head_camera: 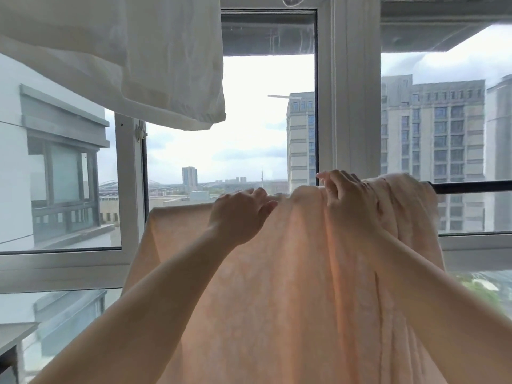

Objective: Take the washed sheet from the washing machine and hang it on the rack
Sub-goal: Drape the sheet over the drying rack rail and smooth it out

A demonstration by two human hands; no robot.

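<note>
Up top, left hand (238, 214) and right hand (346, 195) apparently both grip the sheet (277, 286) draped over the rack bar (471, 187)

Sheet: the peach sheet (277, 273) is hanging over the dark rack bar (471, 187), bunching in folds just right of the right grip.
Left hand: the left hand (238, 214) is gripping the sheet's top edge with curled fingers.
Right hand: the right hand (346, 195) is pinching a fold at the bar.
Above the left grip: a white cloth (124, 59) is hanging.
Beyond both grips: the window frame (349, 106) is standing.
</note>
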